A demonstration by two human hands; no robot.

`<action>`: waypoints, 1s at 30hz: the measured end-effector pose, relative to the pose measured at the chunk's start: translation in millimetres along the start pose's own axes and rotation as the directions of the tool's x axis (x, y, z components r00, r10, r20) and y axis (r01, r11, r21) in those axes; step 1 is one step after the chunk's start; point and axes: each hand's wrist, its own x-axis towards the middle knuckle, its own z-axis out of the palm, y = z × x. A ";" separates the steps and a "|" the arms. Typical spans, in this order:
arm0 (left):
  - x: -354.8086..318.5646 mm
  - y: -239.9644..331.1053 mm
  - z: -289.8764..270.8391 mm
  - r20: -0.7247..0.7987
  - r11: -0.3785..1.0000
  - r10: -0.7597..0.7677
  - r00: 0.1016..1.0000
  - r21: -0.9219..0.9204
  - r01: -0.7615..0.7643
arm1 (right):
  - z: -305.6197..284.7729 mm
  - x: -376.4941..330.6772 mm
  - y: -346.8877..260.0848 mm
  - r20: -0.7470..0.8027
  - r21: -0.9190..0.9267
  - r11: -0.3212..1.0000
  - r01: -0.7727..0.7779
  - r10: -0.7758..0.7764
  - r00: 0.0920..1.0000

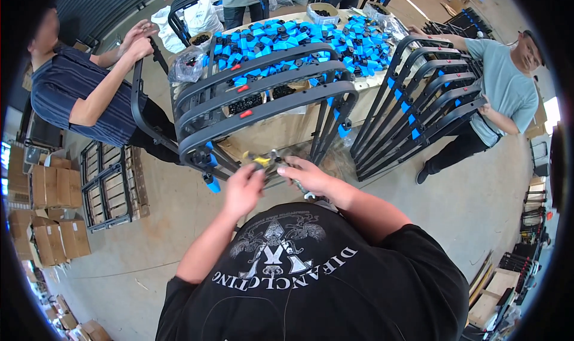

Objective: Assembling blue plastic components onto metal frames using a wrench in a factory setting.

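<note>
My left hand point(244, 190) is closed on a small yellow-and-black tool point(258, 160), blurred by motion, so its exact kind does not show. Close beside it, my right hand point(306, 174) is wrapped round a slim metal tool point(310, 195) whose shiny end sticks out below the fingers. Both hands are in front of my body, just short of a row of black tubular frames point(269, 116). These frames have curved tops, red inserts point(246, 114) on their top bars and blue plastic pieces point(212, 183) on their legs.
Behind the frames, a table holds a heap of blue plastic parts point(287, 39) and boxes of small black parts point(245, 103). One co-worker point(89, 96) grips a frame at left; another point(502, 84) holds several frames point(418, 96) at right. Cardboard boxes point(57, 185) stand at far left.
</note>
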 end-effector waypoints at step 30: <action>158.5 37.4 270.0 0.115 0.935 -0.303 0.946 -0.154 0.319 | -286.3 33.8 98.7 -0.485 0.370 0.906 0.204 0.002 0.874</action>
